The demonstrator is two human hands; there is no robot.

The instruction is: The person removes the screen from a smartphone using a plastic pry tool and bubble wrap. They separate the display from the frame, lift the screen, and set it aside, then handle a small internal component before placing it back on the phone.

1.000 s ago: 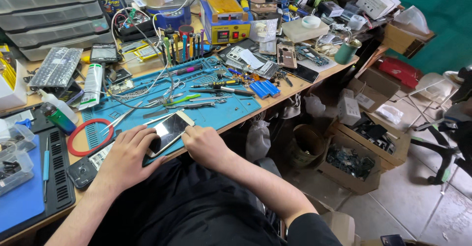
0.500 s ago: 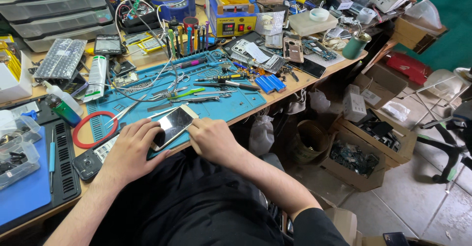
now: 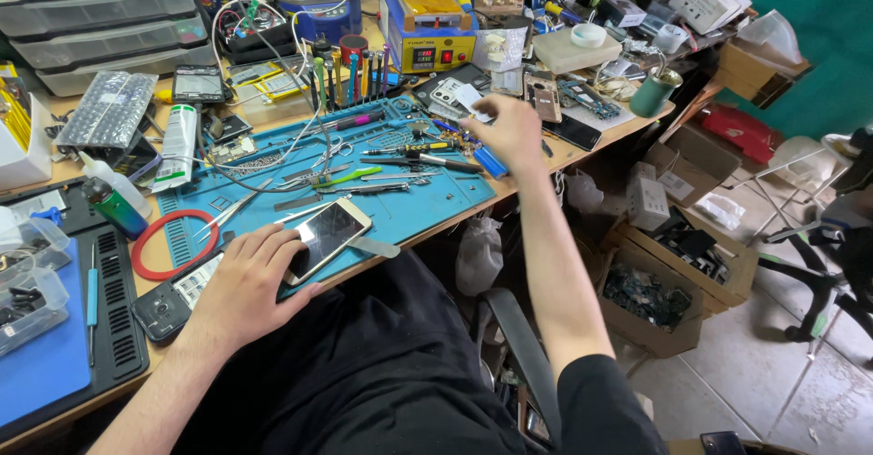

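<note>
A smartphone (image 3: 329, 234) with a pale screen lies at the near edge of the blue work mat (image 3: 427, 205). My left hand (image 3: 250, 282) rests on its left end and holds it down. My right hand (image 3: 505, 128) is stretched out to the far right end of the mat, over small blue parts (image 3: 489, 162) and phone pieces; whether it grips anything cannot be seen. Screwdrivers and tweezers (image 3: 400, 160) lie across the mat between the two hands.
A red ring (image 3: 173, 241) and a dark phone (image 3: 168, 296) lie left of my hand. A yellow and blue heating station (image 3: 426, 23), grey drawers (image 3: 86, 10), bottles (image 3: 114, 202) and cables crowd the back. Cardboard boxes (image 3: 668, 278) stand on the floor at right.
My right hand has left the phone and reached up and right to the far end of the mat. My left hand stays on the phone.
</note>
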